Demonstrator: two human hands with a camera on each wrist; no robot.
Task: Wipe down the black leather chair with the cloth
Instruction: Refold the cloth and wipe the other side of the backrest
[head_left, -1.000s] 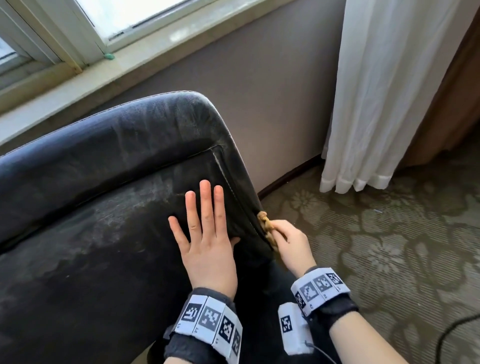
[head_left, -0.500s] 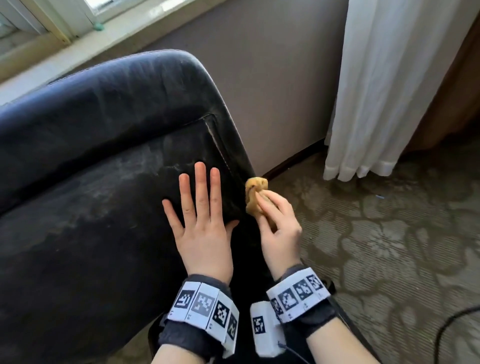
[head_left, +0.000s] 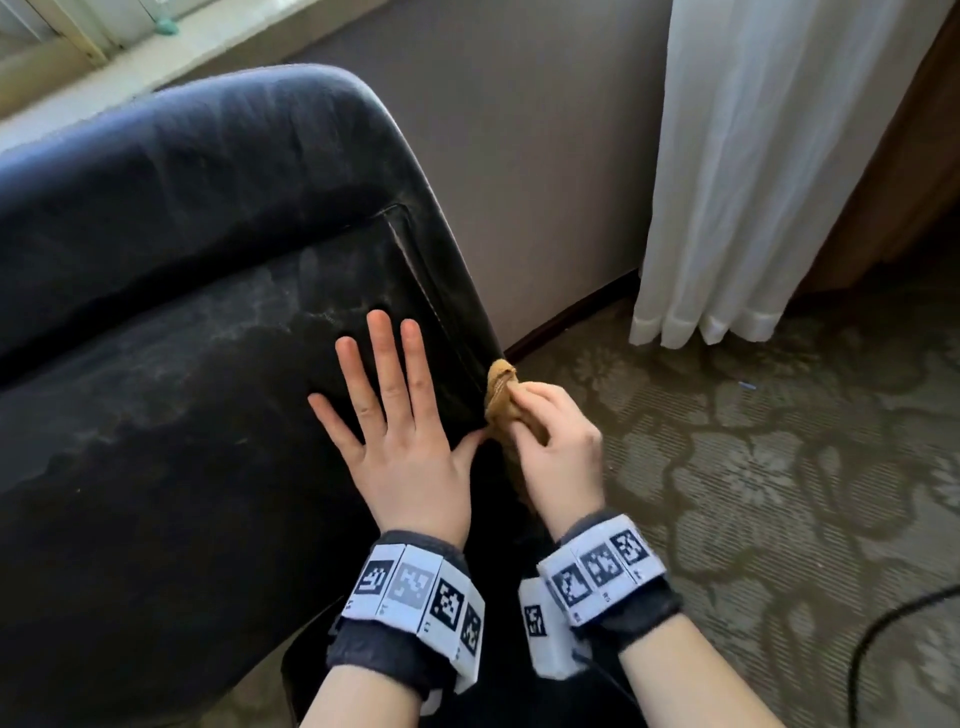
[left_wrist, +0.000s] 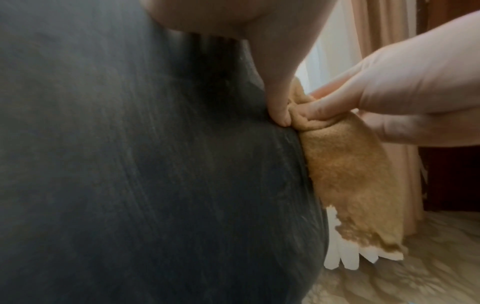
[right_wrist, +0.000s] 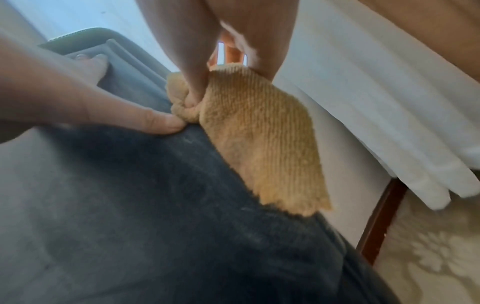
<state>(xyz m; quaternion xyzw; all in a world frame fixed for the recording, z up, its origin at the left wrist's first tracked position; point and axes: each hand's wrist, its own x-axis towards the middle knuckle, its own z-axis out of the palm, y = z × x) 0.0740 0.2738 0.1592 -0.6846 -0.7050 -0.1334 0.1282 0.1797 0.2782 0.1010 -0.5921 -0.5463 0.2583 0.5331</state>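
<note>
My right hand pinches the cloth against the chair side edge; most of it hangs loose past the edge. My left hand lies flat, fingers straight, on the dusty leather, thumb touching the cloth. With so small a pinch, I judge the cloth could slip out, or smear dust instead of lifting it. My wristbands carry square coded markers; I can read no words.

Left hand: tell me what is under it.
The left hand lies flat, fingers straight, on the black leather chair; its thumb tip meets the tan cloth pinched in the right hand at the chair's edge. The leather beneath the palm is covered.
</note>
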